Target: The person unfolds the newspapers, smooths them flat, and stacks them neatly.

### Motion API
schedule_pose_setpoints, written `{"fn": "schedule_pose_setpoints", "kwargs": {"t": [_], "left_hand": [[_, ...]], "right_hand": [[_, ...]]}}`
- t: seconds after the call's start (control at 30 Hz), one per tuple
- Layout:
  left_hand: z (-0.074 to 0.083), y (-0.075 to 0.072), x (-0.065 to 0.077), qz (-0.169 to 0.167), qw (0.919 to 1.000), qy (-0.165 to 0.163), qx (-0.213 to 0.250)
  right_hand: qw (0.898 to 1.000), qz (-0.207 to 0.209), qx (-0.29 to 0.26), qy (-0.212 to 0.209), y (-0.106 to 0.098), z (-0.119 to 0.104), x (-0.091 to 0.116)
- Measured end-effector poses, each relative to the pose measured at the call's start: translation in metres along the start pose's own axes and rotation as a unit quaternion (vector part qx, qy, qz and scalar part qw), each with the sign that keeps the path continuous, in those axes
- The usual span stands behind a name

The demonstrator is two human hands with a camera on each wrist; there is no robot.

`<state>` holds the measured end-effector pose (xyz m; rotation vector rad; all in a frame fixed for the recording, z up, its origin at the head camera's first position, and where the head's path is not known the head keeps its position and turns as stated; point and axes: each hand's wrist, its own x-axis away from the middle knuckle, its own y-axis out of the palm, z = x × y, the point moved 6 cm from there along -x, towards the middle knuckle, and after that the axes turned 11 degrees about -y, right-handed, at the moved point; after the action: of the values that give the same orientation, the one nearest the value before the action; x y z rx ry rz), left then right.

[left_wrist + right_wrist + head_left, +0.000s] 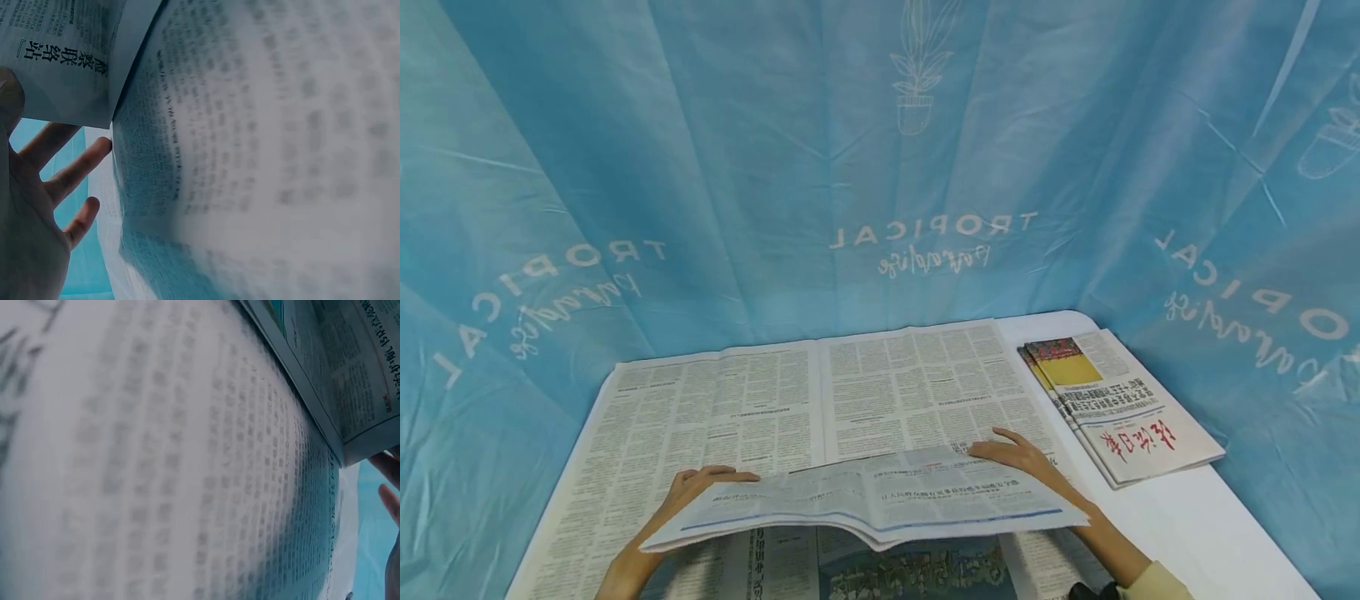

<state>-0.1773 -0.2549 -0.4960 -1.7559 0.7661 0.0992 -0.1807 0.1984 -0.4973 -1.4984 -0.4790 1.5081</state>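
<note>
Newsprint sheet (820, 417) spread across the white surface (1195, 525), left hand (700, 487) and right hand (1018, 457) each holding its lifted near fold (872, 500), folded newspapers (1120, 408) stacked at the right edge

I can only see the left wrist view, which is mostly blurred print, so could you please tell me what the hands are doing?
Observer: Both hands lift the near edge of an open newspaper; the left hand holds the fold's left end.
Operator: And where is the other hand, please?
Observer: The right hand holds the fold's right end, fingers on top.
Operator: Is there anything else on the table?
Observer: Yes, a stack of folded newspapers lies beside it at the right, untouched.
</note>
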Motion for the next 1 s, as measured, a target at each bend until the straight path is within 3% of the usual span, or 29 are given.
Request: {"fn": "schedule_pose_setpoints", "kwargs": {"t": [0.03, 0.07, 0.1, 0.17, 0.2, 0.27, 0.4, 0.5, 0.63, 0.7, 0.77, 0.83, 1.0], "left_hand": [[-0.002, -0.002, 0.0, -0.05, 0.9686, -0.024, 0.242], [-0.003, -0.005, 0.0, -0.062, 0.9259, -0.047, 0.37], [-0.005, -0.007, 0.0, -0.065, 0.8948, -0.073, 0.436], [-0.007, -0.005, -0.003, -0.103, 0.8752, -0.123, 0.456], [-0.007, -0.004, -0.005, -0.112, 0.8661, -0.132, 0.469], [-0.007, -0.003, -0.008, -0.121, 0.8563, -0.145, 0.481], [-0.008, 0.001, -0.011, -0.126, 0.8476, -0.153, 0.492], [-0.011, 0.008, -0.012, -0.173, 0.8293, -0.192, 0.495], [-0.013, 0.02, -0.014, -0.245, 0.7981, -0.246, 0.492], [-0.012, 0.021, -0.017, -0.254, 0.7957, -0.245, 0.492], [-0.011, 0.022, -0.019, -0.248, 0.799, -0.238, 0.494], [-0.01, 0.021, -0.019, -0.237, 0.8056, -0.232, 0.491], [-0.01, 0.022, -0.02, -0.237, 0.8113, -0.245, 0.475]], "right_hand": [[1.0, -0.004, -0.016, 0.023, 0.001, 0.002, 0.001], [0.995, 0.009, -0.076, 0.058, 0.001, 0.005, 0.001], [0.987, 0.031, -0.132, 0.091, 0.001, 0.007, 0.002], [0.979, 0.025, -0.14, 0.149, 0.004, 0.012, 0.006], [0.973, 0.025, -0.144, 0.178, 0.005, 0.014, 0.007], [0.964, 0.028, -0.14, 0.226, 0.005, 0.018, 0.009], [0.941, 0.027, -0.153, 0.302, 0.009, 0.025, 0.01], [0.929, 0.028, -0.174, 0.324, 0.016, 0.03, 0.011], [0.936, 0.044, -0.143, 0.319, 0.021, 0.034, 0.01], [0.94, 0.054, -0.119, 0.316, 0.023, 0.035, 0.009], [0.941, 0.059, -0.101, 0.318, 0.025, 0.036, 0.006], [0.937, 0.054, -0.102, 0.33, 0.027, 0.037, 0.005], [0.924, 0.036, -0.128, 0.359, 0.032, 0.041, 0.002]]}}
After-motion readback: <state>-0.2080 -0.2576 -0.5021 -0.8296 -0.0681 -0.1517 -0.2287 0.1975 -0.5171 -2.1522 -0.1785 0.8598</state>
